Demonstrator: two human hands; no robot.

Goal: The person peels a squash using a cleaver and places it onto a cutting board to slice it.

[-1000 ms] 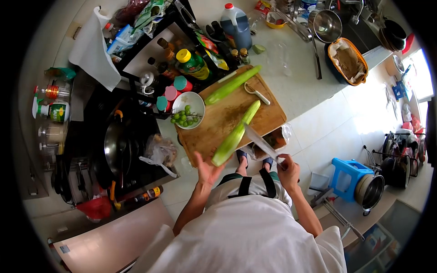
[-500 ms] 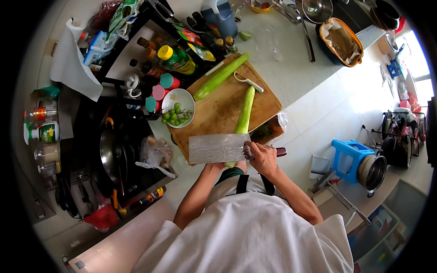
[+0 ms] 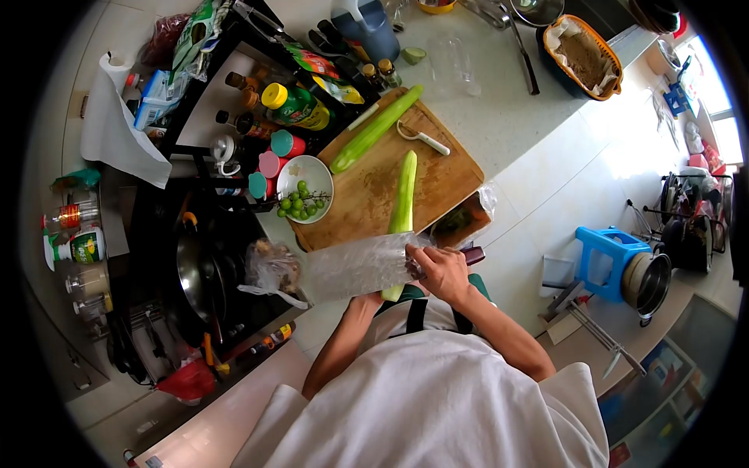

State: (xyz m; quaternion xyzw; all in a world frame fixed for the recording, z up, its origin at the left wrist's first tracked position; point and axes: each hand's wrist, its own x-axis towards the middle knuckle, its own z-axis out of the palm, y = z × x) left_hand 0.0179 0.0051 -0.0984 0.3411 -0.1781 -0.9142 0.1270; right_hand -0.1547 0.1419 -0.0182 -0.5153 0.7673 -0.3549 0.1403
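- Right hand (image 3: 441,273): closed. Your fingers are curled round the cleaver (image 3: 351,265) where blade meets handle; the handle's end sticks out to the right of your grip.
- Left hand (image 3: 363,304): only the part near the wrist shows, the blade covering the rest. How far it is open, and whether it has hold of anything, cannot be determined.
- Near gourd (image 3: 403,193): lies between your two hands and passes behind the blade in this view. Its longer part runs ahead of both hands over the cutting board (image 3: 449,173); its near end shows just right of your left wrist. Contact between blade and gourd cannot be confirmed.
- Handling, as judged: moderate weight, firm but fleshy. The pale, streaked surface looks peeled, so expect it damp and slippery. It should bruise under a hard pinch and may snap if bent.
- Hold, as judged: grip the thick near end beside your left wrist, palm wrapped round it, fingertips kept off the cleaver's edge. The slender far end offers a poorer grip.
- Surroundings: second gourd (image 3: 376,129) well ahead of your left hand; peeler (image 3: 427,140) well ahead of your right; bowl (image 3: 321,176) ahead and left of your left hand, holding green fruit (image 3: 299,204).
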